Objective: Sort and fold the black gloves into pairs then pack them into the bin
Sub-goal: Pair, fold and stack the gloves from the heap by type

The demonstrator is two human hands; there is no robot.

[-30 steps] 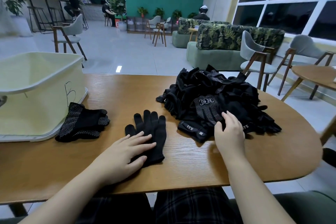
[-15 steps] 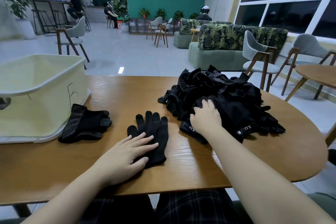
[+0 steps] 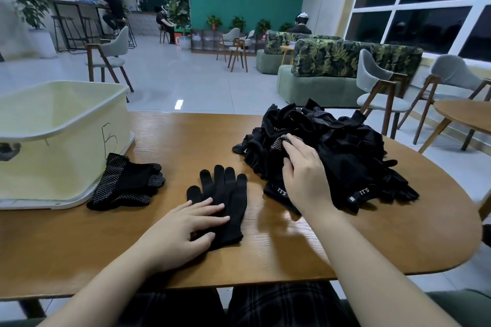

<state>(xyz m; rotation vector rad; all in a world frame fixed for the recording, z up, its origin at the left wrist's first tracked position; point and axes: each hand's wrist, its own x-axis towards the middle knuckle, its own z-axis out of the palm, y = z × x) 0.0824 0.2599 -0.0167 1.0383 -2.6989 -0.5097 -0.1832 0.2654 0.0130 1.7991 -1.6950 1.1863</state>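
You sit in a wide lounge: green wall at the top centre, dark windows at the upper right, pale tiled floor, leaf-print sofas and grey chairs in the upper half. Your wooden desk spans the lower middle, its grain glossy, its right end rounded. At the left edge stands the cream bin, open-topped, marked with a hand-drawn letter on its side. A heap of black gloves fills the right centre of the desk. Just beside the bin's near corner lies a folded dotted pair. In the centre a single plain glove lies flat, fingers pointing away from you. Your left hand lies spread on its cuff end, fingers straight. Your right hand rests on the heap's left side, fingertips seemingly pinching a dotted glove, though the dark cloth makes that hard to confirm.
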